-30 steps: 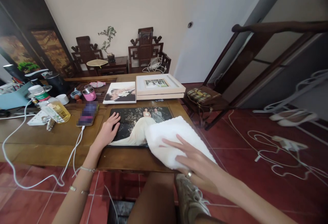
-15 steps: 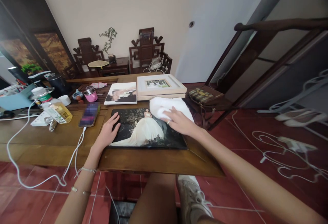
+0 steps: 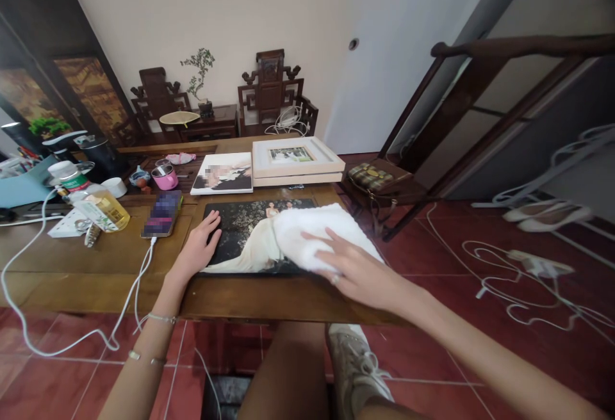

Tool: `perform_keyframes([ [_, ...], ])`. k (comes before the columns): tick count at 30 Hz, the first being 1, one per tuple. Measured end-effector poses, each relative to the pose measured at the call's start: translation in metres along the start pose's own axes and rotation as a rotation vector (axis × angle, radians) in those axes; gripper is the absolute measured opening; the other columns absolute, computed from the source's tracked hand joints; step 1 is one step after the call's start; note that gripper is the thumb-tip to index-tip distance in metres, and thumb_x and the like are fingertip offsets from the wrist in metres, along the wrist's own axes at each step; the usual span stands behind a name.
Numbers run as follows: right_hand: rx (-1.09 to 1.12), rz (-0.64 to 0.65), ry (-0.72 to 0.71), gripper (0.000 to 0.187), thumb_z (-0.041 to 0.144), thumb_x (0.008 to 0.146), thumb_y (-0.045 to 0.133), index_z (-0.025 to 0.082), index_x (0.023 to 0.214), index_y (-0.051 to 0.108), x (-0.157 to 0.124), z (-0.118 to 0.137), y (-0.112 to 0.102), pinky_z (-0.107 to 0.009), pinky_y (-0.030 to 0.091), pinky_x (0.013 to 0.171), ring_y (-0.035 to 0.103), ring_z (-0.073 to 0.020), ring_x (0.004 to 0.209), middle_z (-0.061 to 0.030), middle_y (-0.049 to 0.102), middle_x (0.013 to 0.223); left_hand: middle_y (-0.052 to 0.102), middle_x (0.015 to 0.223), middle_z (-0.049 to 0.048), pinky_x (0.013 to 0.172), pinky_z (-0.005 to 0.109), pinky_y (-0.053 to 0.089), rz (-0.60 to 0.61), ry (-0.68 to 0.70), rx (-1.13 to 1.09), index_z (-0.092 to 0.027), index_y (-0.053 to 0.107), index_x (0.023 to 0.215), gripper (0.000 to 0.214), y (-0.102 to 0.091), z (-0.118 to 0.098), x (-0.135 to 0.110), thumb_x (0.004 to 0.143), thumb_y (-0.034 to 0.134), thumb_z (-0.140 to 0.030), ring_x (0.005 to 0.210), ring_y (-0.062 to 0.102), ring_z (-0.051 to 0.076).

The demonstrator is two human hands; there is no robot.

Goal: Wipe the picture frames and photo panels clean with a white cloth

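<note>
A dark wedding photo panel [image 3: 235, 231], showing a long pale gown, lies flat near the front edge of the wooden table [image 3: 230, 295]. My left hand [image 3: 198, 246] rests on its left edge with the fingers spread. A white fluffy cloth [image 3: 312, 228] covers the panel's right part. On top of the cloth my right hand [image 3: 358, 271] presses down, gripping a bunched fold; the fingertips partly sink into the pile.
Behind the panel lie a white-edged photo print [image 3: 223, 173] and stacked pale picture frames [image 3: 298, 162]. To the left are a phone [image 3: 162, 214] on a white cable, a pink cup [image 3: 164, 177] and a bottle of yellow liquid [image 3: 98, 205]. A wooden chair [image 3: 408, 125] stands at right.
My right hand has drawn the white cloth toward me, from the panel's far right corner down over its right side. My left hand stays on the panel's left edge.
</note>
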State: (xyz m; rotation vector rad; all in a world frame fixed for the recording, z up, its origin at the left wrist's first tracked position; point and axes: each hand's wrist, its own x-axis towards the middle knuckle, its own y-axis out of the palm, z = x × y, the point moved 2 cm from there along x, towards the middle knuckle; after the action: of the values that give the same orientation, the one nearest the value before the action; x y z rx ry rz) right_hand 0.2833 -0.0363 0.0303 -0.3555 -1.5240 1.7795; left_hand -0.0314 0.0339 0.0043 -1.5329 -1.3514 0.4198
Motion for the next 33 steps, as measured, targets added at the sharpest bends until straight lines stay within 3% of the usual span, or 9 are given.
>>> perform_keyframes([
  [5,-0.025,-0.032,0.118,0.025,0.021,0.09,0.037,0.021,0.094,0.061,0.063,-0.057,0.002,-0.051,0.037,0.097,0.058,-0.0307,0.104,-0.0101,0.067,0.108,0.046,0.141,0.014,0.112,0.046,0.03,0.0,0.007,-0.008,-0.011,0.055,0.127,0.045,-0.001,0.0,0.0,0.093,0.037,-0.036,0.135,0.038,0.024],
  [9,-0.051,-0.046,0.159,0.024,0.022,0.091,0.035,0.019,0.088,0.059,0.086,-0.075,0.007,-0.046,0.04,0.09,0.059,-0.0298,0.093,-0.0101,0.068,0.091,0.046,0.141,0.0157,0.113,0.044,0.03,-0.001,-0.005,-0.008,-0.009,0.055,0.126,0.046,-0.001,-0.001,0.0,0.093,0.038,-0.035,0.135,0.038,0.024],
  [12,-0.064,-0.066,0.134,0.023,0.022,0.091,0.037,0.018,0.09,0.06,0.071,-0.059,0.011,-0.049,0.038,0.095,0.055,-0.0316,0.108,-0.0139,0.066,0.107,0.047,0.14,0.017,0.113,0.043,0.03,-0.008,-0.008,-0.004,-0.007,0.056,0.125,0.047,0.0,-0.001,0.0,0.093,0.038,-0.034,0.134,0.039,0.025],
  [15,-0.054,-0.09,0.069,0.022,0.018,0.09,0.039,0.017,0.093,0.061,0.036,-0.025,0.015,-0.055,0.029,0.105,0.043,-0.0304,0.127,-0.0159,0.059,0.125,0.047,0.14,0.0175,0.112,0.043,0.031,-0.014,0.003,0.004,-0.005,0.055,0.125,0.047,0.001,-0.001,0.0,0.093,0.037,-0.034,0.134,0.039,0.025],
  [19,0.012,-0.116,0.003,0.02,0.009,0.082,0.043,0.02,0.078,0.059,-0.012,0.024,0.018,-0.059,0.021,0.111,0.037,-0.0277,0.133,-0.0144,0.053,0.135,0.047,0.14,0.0158,0.112,0.045,0.03,-0.017,0.009,-0.001,-0.008,0.055,0.126,0.046,0.003,0.002,0.0,0.093,0.037,-0.035,0.135,0.038,0.025],
  [23,0.038,-0.043,-0.055,0.019,0.008,0.078,0.045,0.021,0.071,0.057,-0.028,0.043,0.014,-0.057,0.019,0.113,0.035,-0.0272,0.134,-0.0108,0.05,0.138,0.046,0.141,0.0153,0.113,0.046,0.03,-0.006,0.017,0.004,-0.009,0.055,0.127,0.046,0.004,0.003,0.0,0.093,0.036,-0.035,0.135,0.037,0.025],
  [28,0.055,-0.027,0.078,0.021,0.019,0.088,0.042,0.022,0.09,0.063,0.012,0.002,0.007,-0.051,0.032,0.108,0.045,-0.0286,0.127,-0.0091,0.056,0.132,0.045,0.142,0.0149,0.112,0.046,0.029,0.007,0.023,0.005,-0.01,0.054,0.128,0.046,0.003,0.005,-0.001,0.093,0.036,-0.036,0.136,0.037,0.025],
  [30,0.055,-0.032,0.13,0.024,0.021,0.089,0.04,0.023,0.099,0.061,0.038,-0.024,0.007,-0.051,0.035,0.104,0.051,-0.0293,0.121,-0.0076,0.062,0.123,0.045,0.142,0.0142,0.112,0.046,0.03,0.005,0.022,-0.007,-0.012,0.054,0.128,0.046,0.003,0.004,-0.001,0.093,0.036,-0.036,0.136,0.037,0.024],
  [33,0.045,-0.048,0.191,0.024,0.022,0.09,0.038,0.022,0.098,0.06,0.071,-0.057,0.008,-0.051,0.037,0.101,0.059,-0.0291,0.109,-0.0062,0.069,0.104,0.045,0.142,0.0148,0.113,0.045,0.029,0.004,0.012,-0.016,-0.011,0.054,0.128,0.046,0.001,0.001,-0.002,0.093,0.037,-0.037,0.136,0.037,0.023],
])
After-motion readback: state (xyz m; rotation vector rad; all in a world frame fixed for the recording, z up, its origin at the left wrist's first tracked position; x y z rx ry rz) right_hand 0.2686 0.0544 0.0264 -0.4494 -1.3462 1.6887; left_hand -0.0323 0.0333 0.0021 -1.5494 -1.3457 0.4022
